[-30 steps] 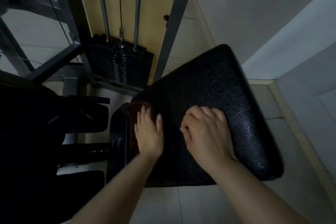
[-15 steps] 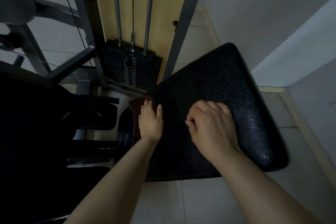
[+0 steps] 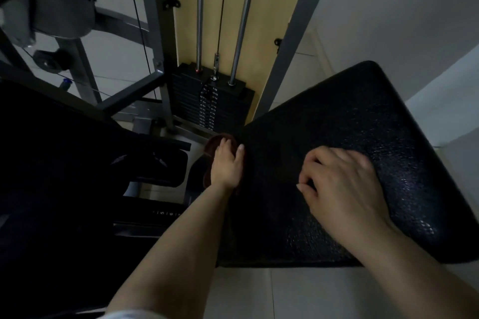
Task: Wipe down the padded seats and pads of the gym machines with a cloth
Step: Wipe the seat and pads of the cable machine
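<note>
The right hand rests on the black padded seat, fingers curled under and holding nothing, apparently bracing the pad. Further out, the left hand lies flat with straight fingers on the reddish-brown cloth, pressing it to the seat's left edge, likely to wipe that rim. Beyond its fingertips stands the weight stack on chrome guide rods.
</note>
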A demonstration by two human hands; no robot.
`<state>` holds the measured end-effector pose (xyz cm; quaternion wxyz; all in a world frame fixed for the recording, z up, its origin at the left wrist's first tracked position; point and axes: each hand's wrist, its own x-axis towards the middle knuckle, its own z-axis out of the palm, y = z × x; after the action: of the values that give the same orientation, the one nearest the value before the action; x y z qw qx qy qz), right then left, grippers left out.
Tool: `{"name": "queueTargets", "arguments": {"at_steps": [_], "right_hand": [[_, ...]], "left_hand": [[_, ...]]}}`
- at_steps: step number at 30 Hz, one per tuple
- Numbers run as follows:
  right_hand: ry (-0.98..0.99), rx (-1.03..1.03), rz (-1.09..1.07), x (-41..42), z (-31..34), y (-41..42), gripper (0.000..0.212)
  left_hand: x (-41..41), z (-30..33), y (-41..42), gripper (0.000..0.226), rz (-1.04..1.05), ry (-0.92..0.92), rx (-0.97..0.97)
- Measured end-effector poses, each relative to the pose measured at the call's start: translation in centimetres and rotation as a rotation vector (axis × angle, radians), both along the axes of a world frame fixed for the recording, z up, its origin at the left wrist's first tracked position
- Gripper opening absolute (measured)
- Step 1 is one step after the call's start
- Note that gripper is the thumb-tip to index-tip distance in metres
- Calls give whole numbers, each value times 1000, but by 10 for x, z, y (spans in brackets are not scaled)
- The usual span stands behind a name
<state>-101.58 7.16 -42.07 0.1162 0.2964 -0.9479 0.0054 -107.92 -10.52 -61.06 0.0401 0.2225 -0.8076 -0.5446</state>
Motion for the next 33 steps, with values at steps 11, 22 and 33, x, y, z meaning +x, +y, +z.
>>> {"name": "queueTargets", "arguments": {"at_steps": [11,22,33], "right_hand": [[-3,67,-8,0,-2,-5,11],[-77,-212,-157,12,-32,-45,20],[-52,-119,-180,10,-42,-45,9]], "left_hand": [[154,4,45,76,-98,121,-121],[54,10,15,76,71,25,41],[89,25,42,92,-67,59,-91]]}}
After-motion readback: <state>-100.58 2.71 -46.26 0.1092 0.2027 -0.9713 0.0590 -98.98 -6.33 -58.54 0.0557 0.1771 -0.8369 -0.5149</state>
